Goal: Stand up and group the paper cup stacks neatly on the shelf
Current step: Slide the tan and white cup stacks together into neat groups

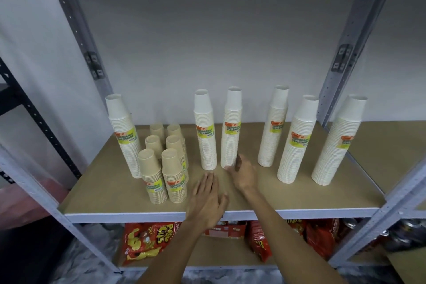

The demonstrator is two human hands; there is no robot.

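Toward the shelf board's (103, 198) left edge: tall white stack (125, 140), six short brown cup stacks (174, 177), all upright. Left hand (207, 196) hovers over the front edge, fingers straight, holding nothing. Right hand (244, 175) grips the centre white stack (231, 129) at its foot. Advice: slide low and slow toward the neighbour stack (205, 131). Three right-side stacks (297, 140) stand apart.

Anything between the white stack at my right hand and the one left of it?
Nothing visible: only bare shelf lies between that stack and its left neighbour. The left hand sits nearer the front edge, outside the gap.
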